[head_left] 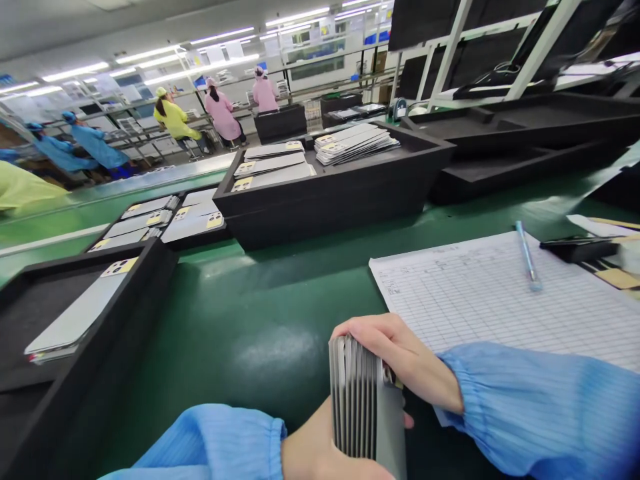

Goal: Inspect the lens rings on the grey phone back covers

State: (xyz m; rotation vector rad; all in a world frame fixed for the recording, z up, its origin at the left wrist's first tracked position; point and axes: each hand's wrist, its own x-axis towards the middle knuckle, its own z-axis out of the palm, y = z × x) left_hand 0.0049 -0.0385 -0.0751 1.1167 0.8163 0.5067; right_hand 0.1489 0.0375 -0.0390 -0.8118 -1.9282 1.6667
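A stack of thin grey phone back covers (356, 400) stands on edge between my two hands, low in the view. My left hand (323, 450) is wrapped round its lower left side, with the thumb across the front. Over its top end lies my right hand (395, 347), fingers curled down the far right side. Part of a camera cutout shows beneath the right hand. Left of the hands, similar covers (87, 310) with yellow camera ends lie stacked in a black tray (145, 293).
Ahead, a deep black tray (330, 207) holds fanned covers (355, 143); lower trays of covers (195, 217) sit behind it. A ruled sheet (465, 287) with a blue pen (527, 257) lies right on the green table (240, 293). Several people in coloured smocks work farther back.
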